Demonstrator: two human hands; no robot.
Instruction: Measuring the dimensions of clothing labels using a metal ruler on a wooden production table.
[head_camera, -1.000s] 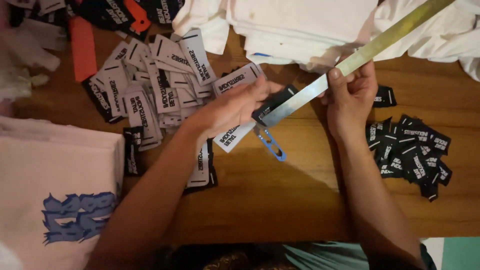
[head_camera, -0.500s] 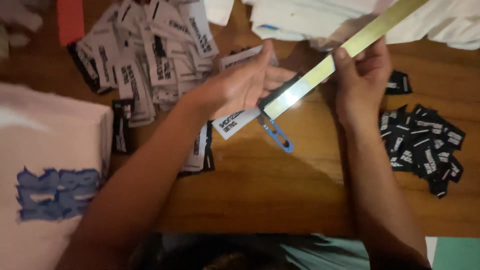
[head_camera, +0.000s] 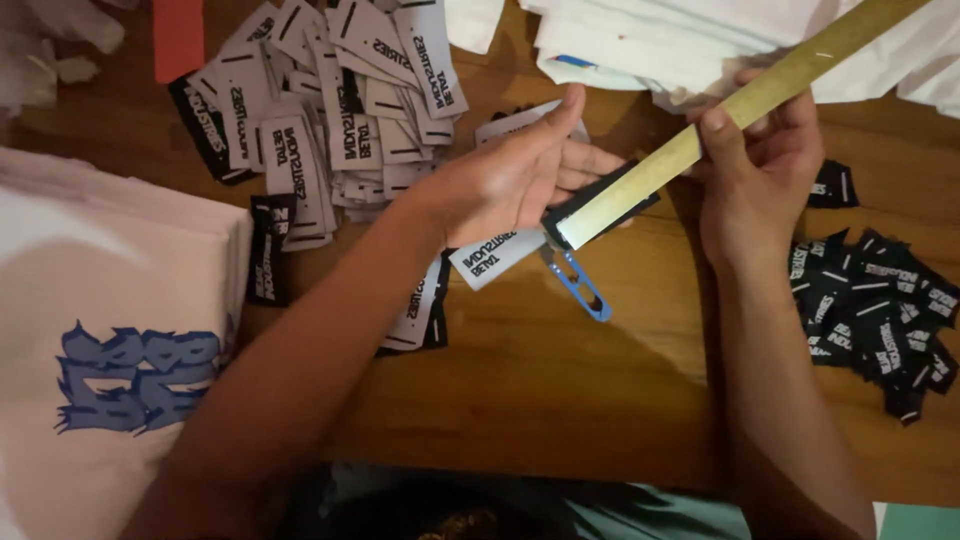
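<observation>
Wood table (head_camera: 600, 400), ruler (head_camera: 700, 140) btwn both hands

Label heap (head_camera: 330, 110) left, ruler (head_camera: 720, 120) centre, small labels (head_camera: 880, 310) right, on table (head_camera: 560, 400).

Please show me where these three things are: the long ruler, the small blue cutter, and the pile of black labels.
long ruler (head_camera: 740, 108), head view, middle of its yellowish blade.
small blue cutter (head_camera: 583, 290), head view, its open blue handle.
pile of black labels (head_camera: 880, 320), head view, centre of the heap at the right.
</observation>
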